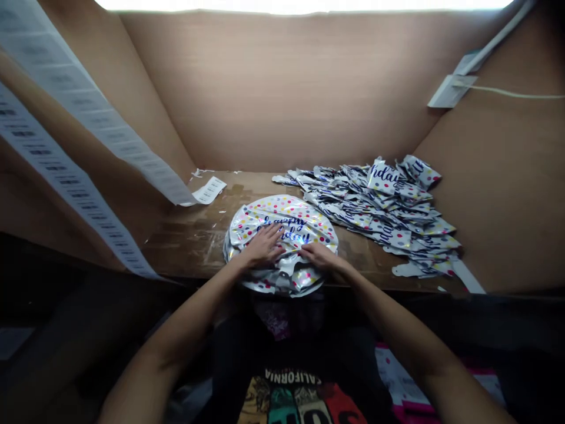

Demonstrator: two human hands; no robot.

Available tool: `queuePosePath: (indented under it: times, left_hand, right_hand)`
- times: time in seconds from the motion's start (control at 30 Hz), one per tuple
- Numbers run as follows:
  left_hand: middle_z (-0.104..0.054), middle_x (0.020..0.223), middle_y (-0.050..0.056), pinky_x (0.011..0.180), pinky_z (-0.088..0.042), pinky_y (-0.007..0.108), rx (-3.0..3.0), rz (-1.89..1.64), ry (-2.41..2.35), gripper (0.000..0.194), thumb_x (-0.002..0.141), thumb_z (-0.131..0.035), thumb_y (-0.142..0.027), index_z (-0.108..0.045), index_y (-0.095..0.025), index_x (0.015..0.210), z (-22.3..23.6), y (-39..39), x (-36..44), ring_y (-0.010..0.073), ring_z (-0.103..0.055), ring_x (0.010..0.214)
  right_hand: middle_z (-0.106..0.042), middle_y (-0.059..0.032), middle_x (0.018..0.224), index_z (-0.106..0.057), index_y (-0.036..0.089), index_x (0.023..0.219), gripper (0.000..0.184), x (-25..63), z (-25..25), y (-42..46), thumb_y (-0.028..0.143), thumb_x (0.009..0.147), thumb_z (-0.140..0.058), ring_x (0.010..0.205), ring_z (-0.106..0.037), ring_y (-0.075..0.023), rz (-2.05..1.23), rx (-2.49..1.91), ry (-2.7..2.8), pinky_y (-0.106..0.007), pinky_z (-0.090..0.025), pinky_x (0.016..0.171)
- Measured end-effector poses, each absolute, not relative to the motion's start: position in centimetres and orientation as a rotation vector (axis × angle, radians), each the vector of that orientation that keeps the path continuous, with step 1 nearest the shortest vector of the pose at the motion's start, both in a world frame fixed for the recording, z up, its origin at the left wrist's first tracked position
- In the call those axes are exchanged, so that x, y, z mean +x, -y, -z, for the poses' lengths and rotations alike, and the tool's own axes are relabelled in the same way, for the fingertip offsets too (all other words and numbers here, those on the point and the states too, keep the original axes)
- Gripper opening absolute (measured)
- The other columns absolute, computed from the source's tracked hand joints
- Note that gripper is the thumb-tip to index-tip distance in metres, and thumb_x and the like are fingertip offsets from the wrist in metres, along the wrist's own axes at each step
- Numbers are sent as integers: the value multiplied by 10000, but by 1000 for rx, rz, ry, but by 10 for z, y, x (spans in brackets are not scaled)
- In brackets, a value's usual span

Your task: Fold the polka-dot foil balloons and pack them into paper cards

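You have both hands on a stack of round foil balloons (pixel 285 206), flat and uninflated, which lies at the front edge of the cardboard-topped desk (pixel 189 259), straight ahead of your body, with its near rim reaching slightly over that edge. The top one is white with coloured dots and dark blue script (the words read "happy birthday", partly covered by your hand). Your left hand (pixel 263 244) rests palm down on it, the fingers stretched out flat and gripping nothing. Your right hand (pixel 320 257) touches the right side of the foil with its fingers bent; whether they pinch a fold or merely press there, you cannot tell from this angle. To the right, just beyond the stack, a heap of folded balloons (pixel 362 200) with the same print spreads toward the right cardboard wall (pixel 498 194). On your left, two strips of printed labels (pixel 95 97) slant down to the desk, the upper one ending in a curled piece. A white cable (pixel 516 93) runs along the right wall.
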State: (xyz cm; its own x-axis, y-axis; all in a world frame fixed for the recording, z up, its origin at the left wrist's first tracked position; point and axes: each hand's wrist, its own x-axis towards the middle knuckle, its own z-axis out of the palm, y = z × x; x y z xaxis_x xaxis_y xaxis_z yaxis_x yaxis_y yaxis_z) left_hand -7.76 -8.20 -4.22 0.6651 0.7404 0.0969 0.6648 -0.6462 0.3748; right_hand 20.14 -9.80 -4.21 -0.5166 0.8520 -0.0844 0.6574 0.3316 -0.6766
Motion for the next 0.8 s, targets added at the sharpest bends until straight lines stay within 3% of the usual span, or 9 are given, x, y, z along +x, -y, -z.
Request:
queuePosePath:
  times: [0.1,0.17,0.23,0.33,0.4,0.47,0.57,0.7,0.8]
  left_hand:
    - [-356,1663,144,1249,-241,524,2532,-443,-1083,882,830,-733,-410,-381,-191,1608,37,107,-94,370,-295,1541]
    - [-532,1549,132,1196,-361,486,2423,-500,-1197,765,788,-685,-213,-513,-208,1533,36,119,-108,345,-479,1434]
    - [-683,1378,110,1117,-460,447,2292,-558,-1335,664,738,-568,-77,-676,-224,1377,31,123,-123,314,-622,1287]
    - [-757,1239,68,1068,-506,422,2211,-605,-1368,640,684,-512,-42,-769,-259,1228,20,123,-146,296,-689,1178]
    - [-742,1280,50,1099,-491,421,2258,-576,-1253,659,667,-535,-53,-763,-278,1244,15,123,-164,285,-680,1195]
    - [-697,1367,43,1158,-445,433,2343,-511,-1098,700,650,-554,-57,-740,-287,1284,17,125,-181,272,-640,1271]
    - [-651,1434,54,1205,-392,452,2447,-422,-925,646,668,-567,-75,-748,-274,1256,28,122,-204,258,-582,1356]
    - [-771,1206,68,1048,-517,366,2317,-387,-1131,367,840,-522,-194,-791,-194,1090,32,88,-210,243,-700,1143]
    - [-797,931,59,822,-547,281,2050,-213,-1719,372,962,-451,-335,-783,-169,950,23,44,-193,236,-734,914]
  right_hand:
    - [-426,38,578,-539,206,678,542,211,23,74,643,973,-415,543,-362,-131,-1260,-1319,2178,-256,-289,533]
    - [-402,44,568,-524,208,684,561,213,9,68,664,974,-375,528,-339,-126,-1248,-1313,2131,-254,-273,515]
    - [-497,25,634,-569,200,746,509,212,-4,74,652,950,-455,583,-424,-142,-1122,-1256,2155,-257,-336,552]
    - [-692,-84,1084,-659,196,1103,437,214,-8,100,490,793,-753,980,-614,-258,-739,-1080,2399,-358,-479,862]
    - [-648,-139,1330,-619,209,1285,520,221,4,123,290,789,-751,1237,-574,-318,-533,-1022,2557,-467,-393,1085]
    - [-657,-151,1356,-644,205,1261,403,233,25,144,167,860,-623,1322,-555,-322,-438,-1036,2633,-522,-311,1167]
    - [-656,-142,1386,-688,196,1159,305,252,54,157,125,923,-509,1365,-540,-313,-442,-1025,2627,-518,-321,1180]
    - [-734,-101,1219,-706,197,1101,265,268,56,123,202,938,-497,1120,-666,-255,-710,-1149,2398,-397,-476,1025]
    - [-753,-80,964,-710,156,945,288,267,39,68,314,939,-469,878,-671,-216,-887,-1561,2056,-299,-525,811]
